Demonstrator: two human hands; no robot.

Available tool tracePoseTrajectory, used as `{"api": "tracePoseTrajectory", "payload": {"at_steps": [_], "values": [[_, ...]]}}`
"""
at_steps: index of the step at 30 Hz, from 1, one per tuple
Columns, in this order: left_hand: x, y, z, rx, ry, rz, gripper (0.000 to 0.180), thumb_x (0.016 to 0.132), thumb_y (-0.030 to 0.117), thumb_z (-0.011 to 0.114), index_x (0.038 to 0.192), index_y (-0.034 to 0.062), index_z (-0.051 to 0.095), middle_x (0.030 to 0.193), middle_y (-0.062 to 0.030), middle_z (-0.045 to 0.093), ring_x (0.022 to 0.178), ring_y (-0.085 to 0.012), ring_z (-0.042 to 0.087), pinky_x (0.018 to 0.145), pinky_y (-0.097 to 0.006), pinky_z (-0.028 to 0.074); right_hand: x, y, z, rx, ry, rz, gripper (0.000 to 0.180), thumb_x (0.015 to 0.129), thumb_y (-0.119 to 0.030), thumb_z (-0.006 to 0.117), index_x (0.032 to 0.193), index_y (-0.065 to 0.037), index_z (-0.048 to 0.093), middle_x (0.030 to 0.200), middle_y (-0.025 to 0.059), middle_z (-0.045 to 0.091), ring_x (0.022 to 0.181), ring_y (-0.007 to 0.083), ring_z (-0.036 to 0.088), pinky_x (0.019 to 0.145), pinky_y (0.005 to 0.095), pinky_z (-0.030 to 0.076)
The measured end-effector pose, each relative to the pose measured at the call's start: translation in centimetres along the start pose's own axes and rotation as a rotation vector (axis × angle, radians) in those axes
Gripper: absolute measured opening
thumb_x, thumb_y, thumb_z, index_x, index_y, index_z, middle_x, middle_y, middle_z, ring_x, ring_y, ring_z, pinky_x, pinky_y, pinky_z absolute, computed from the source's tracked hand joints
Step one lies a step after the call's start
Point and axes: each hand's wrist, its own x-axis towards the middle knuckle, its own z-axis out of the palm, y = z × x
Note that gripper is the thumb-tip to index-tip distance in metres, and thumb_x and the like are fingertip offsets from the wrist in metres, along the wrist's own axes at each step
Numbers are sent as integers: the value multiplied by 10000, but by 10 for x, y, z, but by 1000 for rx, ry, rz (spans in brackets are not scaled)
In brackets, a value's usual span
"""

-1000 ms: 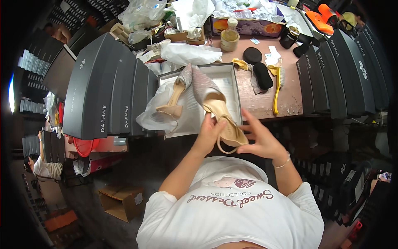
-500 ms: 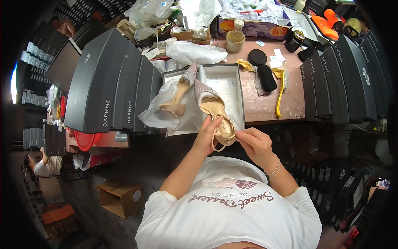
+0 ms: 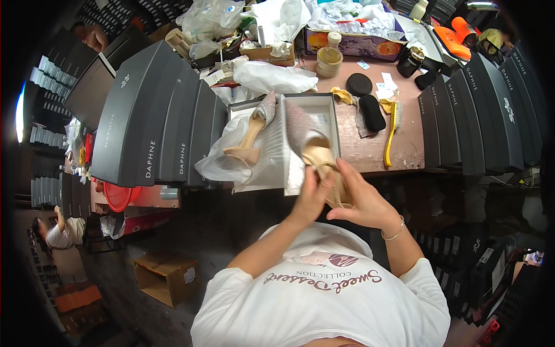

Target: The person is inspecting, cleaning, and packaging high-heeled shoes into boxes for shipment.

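On the pinkish worktop [image 3: 364,155] I saw a yellow-handled brush [image 3: 389,143] lying just beside a black oblong object [image 3: 372,113], with a round black disc [image 3: 359,84] near them. Behind stood a white-capped bottle [image 3: 329,58], a dark jar [image 3: 411,62] and a purple carton [image 3: 370,49] heaped with crumpled white plastic [image 3: 358,16]. Upright dark grey boxes [image 3: 483,110] flanked my view on both sides. Toward the left I made out a red basin [image 3: 119,198], a co-worker [image 3: 68,233] and, on the floor, an open brown cardboard box [image 3: 173,284].
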Motion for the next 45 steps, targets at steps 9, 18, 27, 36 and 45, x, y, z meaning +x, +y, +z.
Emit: {"api": "tracePoseTrajectory", "payload": {"at_steps": [9,18,27,36,45], "values": [[68,27,-61,1132,-191,304,431,822,100,643,1235,15,555,1098,-188,621,1001,-323,604,873,-393,475,-79,57,-10,1022,216,266,910,774,-158,675,1483,7,129,1205,163,508,1097,198,527,955,314,428],[111,28,-73,1642,-530,398,46,704,68,652,706,25,635,827,-133,614,884,-307,589,798,-430,460,-80,55,-4,1014,278,251,895,774,-175,663,1485,-2,148,1157,135,528,1071,171,528,941,286,423],[22,139,-68,1789,-450,133,180,763,12,620,939,51,626,783,-132,635,745,-224,642,636,-333,488,-59,49,-15,1080,326,228,856,793,-221,650,1470,-2,174,1126,127,535,1032,169,543,915,293,451],[60,179,-65,1227,129,679,244,773,4,598,1016,7,628,908,-134,628,803,-284,618,741,-342,488,-63,39,-17,1232,354,146,814,670,-385,757,1287,8,400,1074,133,566,945,185,603,809,289,514],[42,105,-147,1142,503,488,156,845,61,568,976,-18,600,948,-139,633,896,-276,618,802,-352,479,-46,49,-17,1214,145,221,855,737,-274,712,1407,38,282,1139,153,566,1057,204,561,940,315,441]]}}
